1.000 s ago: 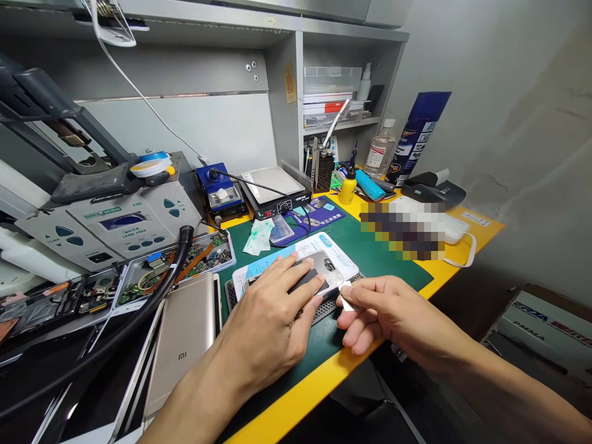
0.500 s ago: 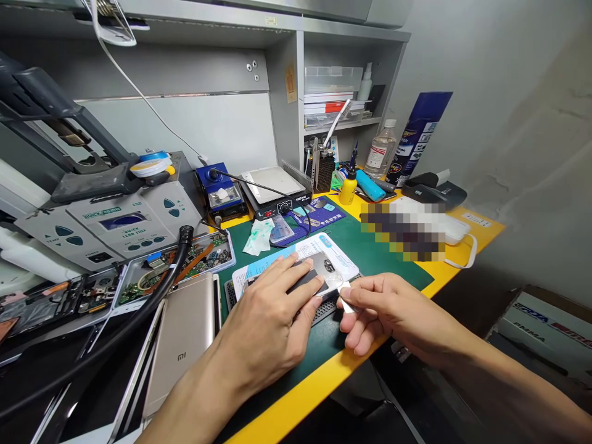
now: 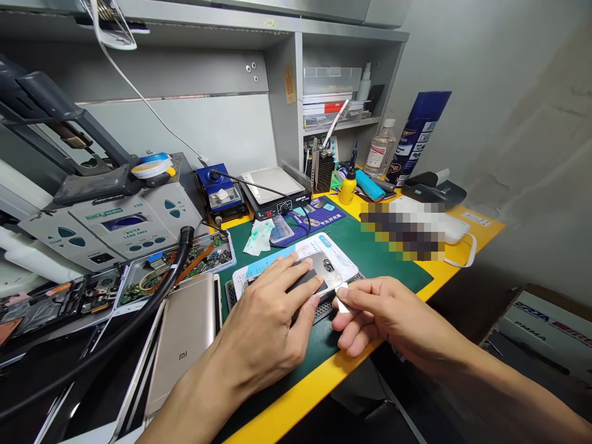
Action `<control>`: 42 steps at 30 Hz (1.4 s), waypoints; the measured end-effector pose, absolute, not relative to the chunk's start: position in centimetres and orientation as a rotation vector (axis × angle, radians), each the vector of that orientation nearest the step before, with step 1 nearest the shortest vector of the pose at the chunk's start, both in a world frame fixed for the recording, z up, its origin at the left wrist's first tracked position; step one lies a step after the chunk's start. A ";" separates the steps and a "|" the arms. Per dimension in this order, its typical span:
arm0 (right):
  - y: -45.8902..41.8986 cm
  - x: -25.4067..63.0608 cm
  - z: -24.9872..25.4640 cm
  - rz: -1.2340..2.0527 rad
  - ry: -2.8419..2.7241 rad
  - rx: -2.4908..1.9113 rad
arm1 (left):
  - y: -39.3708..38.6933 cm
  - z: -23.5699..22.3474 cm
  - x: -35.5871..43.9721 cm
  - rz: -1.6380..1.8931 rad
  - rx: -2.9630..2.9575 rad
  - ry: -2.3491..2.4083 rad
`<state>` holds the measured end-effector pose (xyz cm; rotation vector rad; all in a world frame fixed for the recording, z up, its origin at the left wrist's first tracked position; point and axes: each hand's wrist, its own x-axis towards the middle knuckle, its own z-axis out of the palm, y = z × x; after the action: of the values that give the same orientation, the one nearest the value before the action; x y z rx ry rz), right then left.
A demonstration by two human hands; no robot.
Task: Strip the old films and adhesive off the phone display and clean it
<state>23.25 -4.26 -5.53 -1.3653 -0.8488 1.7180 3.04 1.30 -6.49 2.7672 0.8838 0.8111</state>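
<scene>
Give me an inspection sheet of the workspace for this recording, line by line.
Surface: green mat on a yellow table.
Things in hand: silver-and-black device over a printed card; small white piece at the device's corner, contact unclear.
Clutter: gold phone and circuit boards at left; yellow bottle farther back.
Grips: left grip over the device, fingers spread; right grip pinching the white piece.
Cables: black hose at left; black cable farther back.
Surroundings: grey shelf behind, grey wall at right.
</scene>
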 end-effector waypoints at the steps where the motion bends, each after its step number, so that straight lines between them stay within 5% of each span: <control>1: -4.2 23.2 -5.5 1.719 -0.852 -1.367 | 1.3 -6.4 3.0 0.808 2.766 0.886; 42: -5.0 22.0 -5.5 1.623 -0.862 -1.371 | 1.1 -6.1 3.1 0.803 2.772 0.892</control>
<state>21.97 -4.95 -5.54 -1.3714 -0.8616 1.6230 3.06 1.10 -6.07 2.7720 0.8916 0.8031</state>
